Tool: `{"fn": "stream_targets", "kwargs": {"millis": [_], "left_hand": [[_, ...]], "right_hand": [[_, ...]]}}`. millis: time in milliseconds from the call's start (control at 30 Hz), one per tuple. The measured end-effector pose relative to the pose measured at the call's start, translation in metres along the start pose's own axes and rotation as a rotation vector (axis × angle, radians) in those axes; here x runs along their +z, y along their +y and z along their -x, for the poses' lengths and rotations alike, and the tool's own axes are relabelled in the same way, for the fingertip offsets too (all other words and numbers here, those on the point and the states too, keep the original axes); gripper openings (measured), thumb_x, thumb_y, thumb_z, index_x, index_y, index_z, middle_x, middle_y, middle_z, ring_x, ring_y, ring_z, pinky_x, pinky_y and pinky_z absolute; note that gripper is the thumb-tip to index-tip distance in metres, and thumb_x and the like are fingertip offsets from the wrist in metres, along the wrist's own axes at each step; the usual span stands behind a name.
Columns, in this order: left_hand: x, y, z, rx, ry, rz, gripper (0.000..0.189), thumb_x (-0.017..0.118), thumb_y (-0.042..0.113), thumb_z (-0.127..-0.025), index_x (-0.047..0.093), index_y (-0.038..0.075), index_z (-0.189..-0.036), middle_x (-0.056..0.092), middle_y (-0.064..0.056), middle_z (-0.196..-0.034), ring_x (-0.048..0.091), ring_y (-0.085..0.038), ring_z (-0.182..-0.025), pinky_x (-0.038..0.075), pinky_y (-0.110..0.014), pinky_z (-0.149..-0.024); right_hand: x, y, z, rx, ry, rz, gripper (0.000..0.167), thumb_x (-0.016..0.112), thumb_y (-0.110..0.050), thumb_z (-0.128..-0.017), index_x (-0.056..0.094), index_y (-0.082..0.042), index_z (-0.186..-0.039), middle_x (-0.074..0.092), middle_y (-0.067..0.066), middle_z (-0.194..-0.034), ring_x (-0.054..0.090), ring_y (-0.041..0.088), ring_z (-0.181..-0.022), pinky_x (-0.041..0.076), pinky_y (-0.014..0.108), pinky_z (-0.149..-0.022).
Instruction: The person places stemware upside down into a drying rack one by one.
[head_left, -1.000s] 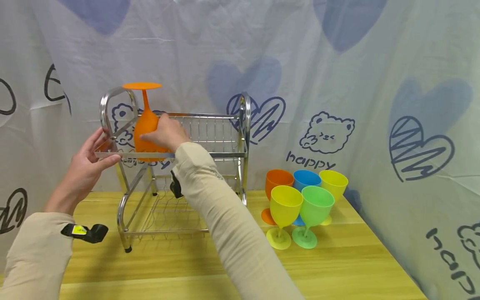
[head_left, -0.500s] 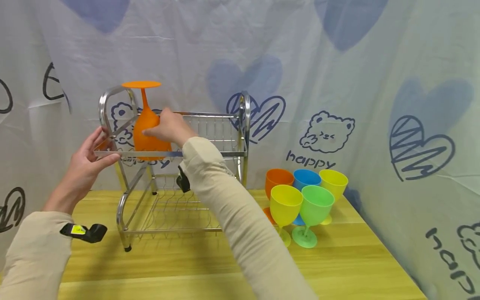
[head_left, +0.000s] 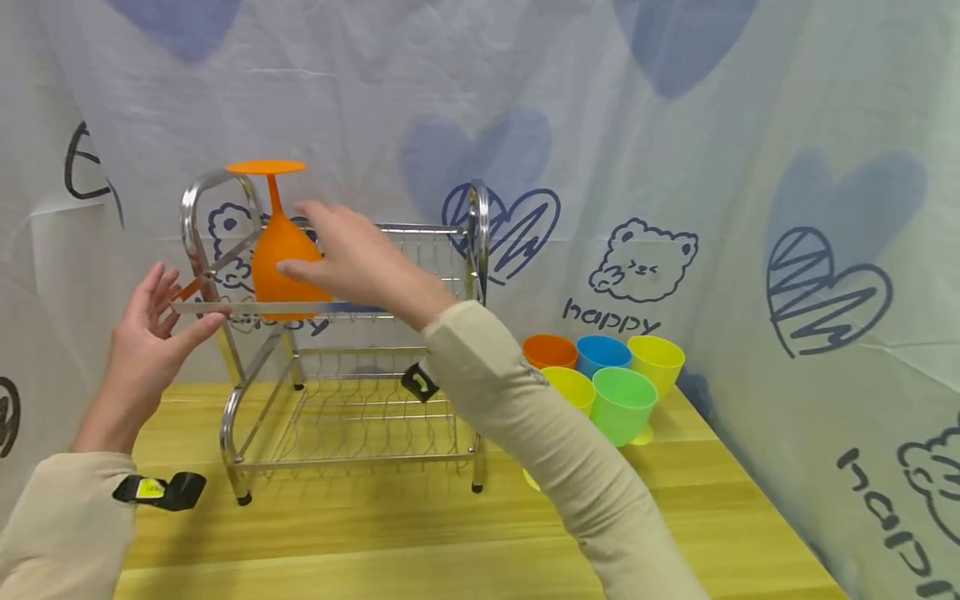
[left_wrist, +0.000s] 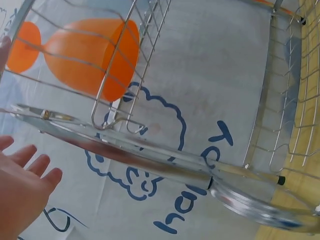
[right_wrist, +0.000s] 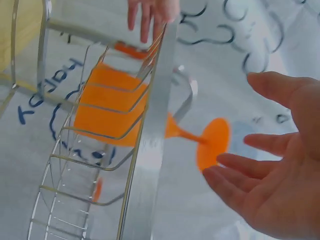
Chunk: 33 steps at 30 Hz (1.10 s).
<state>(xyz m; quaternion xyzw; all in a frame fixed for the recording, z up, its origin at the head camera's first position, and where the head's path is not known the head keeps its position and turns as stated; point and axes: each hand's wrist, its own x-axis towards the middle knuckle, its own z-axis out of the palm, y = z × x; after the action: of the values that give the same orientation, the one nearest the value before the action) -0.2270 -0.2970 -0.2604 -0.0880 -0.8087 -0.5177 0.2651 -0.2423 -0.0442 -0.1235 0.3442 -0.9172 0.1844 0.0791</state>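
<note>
I'm watching the orange goblet (head_left: 281, 260) standing inverted in the upper tier of the dish rack (head_left: 477, 242), its front rail crossing the bowl. The right hand (head_left: 356, 254) is hanging just beside it, released; the left hand (head_left: 142, 346) is poised loose-fingered by the near left corner, contact unclear. The beige right sleeve (head_left: 555, 437) is hiding most stems of five more goblets (head_left: 625, 404) on the desk (head_left: 337, 546).

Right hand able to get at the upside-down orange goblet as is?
Probably yes: the right hand is open beside the upside-down orange goblet, nothing showing between; the front rail crosses only near its rim.
</note>
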Motion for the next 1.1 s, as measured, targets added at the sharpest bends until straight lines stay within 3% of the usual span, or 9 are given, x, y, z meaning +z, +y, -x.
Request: {"fn": "stream_targets", "kwargs": {"millis": [133,333,467,533,667,800,1100], "left_hand": [[0.003,0.002,0.011,0.014,0.063,-0.001,0.081,0.059,0.012,-0.096,0.005,0.016,-0.156,0.012,-0.003,-0.161,0.015,-0.017,-0.145,0.019,-0.013,-0.109],[0.009,0.005,0.028,0.006,0.128,0.008,0.079,0.06,0.01,-0.095,0.01,0.017,-0.156,0.017,-0.001,-0.16,0.021,-0.015,-0.143,0.023,-0.013,-0.108],[0.021,0.003,0.04,-0.017,0.173,0.02,0.077,0.06,0.009,-0.095,0.013,0.014,-0.156,0.021,-0.003,-0.158,0.025,-0.015,-0.141,0.027,-0.013,-0.107],[0.028,0.002,0.046,-0.032,0.19,0.039,0.076,0.06,0.009,-0.095,0.014,0.012,-0.155,0.023,-0.004,-0.158,0.027,-0.016,-0.14,0.028,-0.012,-0.106],[0.041,0.003,0.056,-0.019,0.181,0.074,0.074,0.06,0.007,-0.094,0.017,0.009,-0.155,0.025,-0.008,-0.157,0.03,-0.017,-0.138,0.029,-0.012,-0.105],[0.054,0.008,0.063,0.001,0.117,0.114,0.073,0.06,0.007,-0.095,0.018,0.008,-0.154,0.026,-0.011,-0.156,0.032,-0.015,-0.135,0.031,-0.012,-0.104],[0.075,0.017,0.071,0.036,-0.029,0.132,0.068,0.061,0.009,-0.096,0.024,0.008,-0.153,0.032,-0.01,-0.153,0.039,-0.01,-0.129,0.037,-0.011,-0.098]], "right_hand": [[-0.002,0.006,0.035,-0.163,0.111,-0.055,0.063,0.058,-0.037,-0.097,0.033,-0.013,-0.15,0.037,-0.001,-0.151,0.034,0.01,-0.135,0.027,0.018,-0.109],[0.0,0.03,0.083,-0.43,0.376,-0.165,0.051,0.067,-0.02,-0.092,0.05,0.0,-0.137,0.049,0.012,-0.14,0.041,0.016,-0.132,0.029,0.019,-0.108],[0.003,0.059,0.11,-0.482,0.493,-0.191,0.046,0.069,-0.011,-0.089,0.054,0.005,-0.129,0.053,0.017,-0.135,0.045,0.022,-0.129,0.033,0.026,-0.109],[0.005,0.074,0.121,-0.452,0.512,-0.197,0.045,0.069,-0.009,-0.089,0.055,0.006,-0.128,0.053,0.018,-0.134,0.046,0.023,-0.128,0.035,0.029,-0.108],[0.008,0.106,0.143,-0.296,0.517,-0.184,0.045,0.07,-0.009,-0.089,0.055,0.003,-0.13,0.055,0.016,-0.134,0.049,0.026,-0.125,0.042,0.036,-0.104],[0.011,0.137,0.163,-0.139,0.517,-0.182,0.047,0.071,-0.009,-0.088,0.056,0.0,-0.131,0.055,0.013,-0.135,0.05,0.027,-0.124,0.045,0.041,-0.1],[0.024,0.202,0.209,0.172,0.491,-0.134,0.055,0.072,-0.014,-0.088,0.049,0.002,-0.135,0.049,0.02,-0.138,0.042,0.037,-0.128,0.036,0.057,-0.104]]}}
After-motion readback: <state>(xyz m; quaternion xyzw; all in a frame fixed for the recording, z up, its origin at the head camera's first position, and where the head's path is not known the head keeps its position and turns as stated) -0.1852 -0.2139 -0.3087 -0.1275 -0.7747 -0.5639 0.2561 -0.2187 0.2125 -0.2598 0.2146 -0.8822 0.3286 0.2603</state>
